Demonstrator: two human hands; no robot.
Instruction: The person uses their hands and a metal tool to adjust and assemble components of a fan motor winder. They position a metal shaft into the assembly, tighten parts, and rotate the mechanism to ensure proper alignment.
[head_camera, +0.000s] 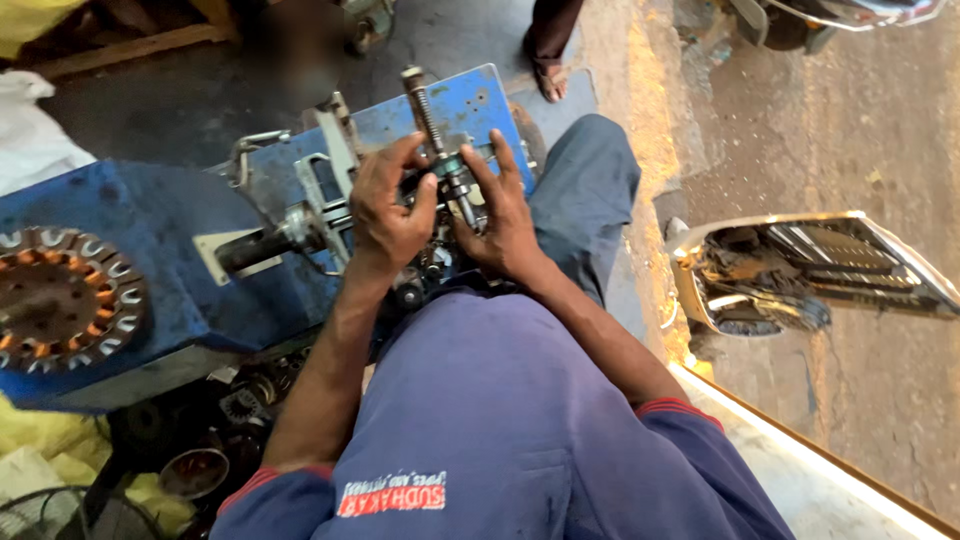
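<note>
Daylight came from the right, where the dusty ground (860, 150) looked bright and washed out, nearly hazy. A hard strip of glare ran along the pale ledge (800, 450) at the lower right, and the chrome grille (810, 270) caught bright reflections. The left side sat in shade, with the dark floor (150, 120) dim and murky. A soft blurred patch smeared the top centre. The hands and the blue machine (120, 220) were evenly lit and fairly sharp, though lines bowed slightly toward the frame edges
</note>
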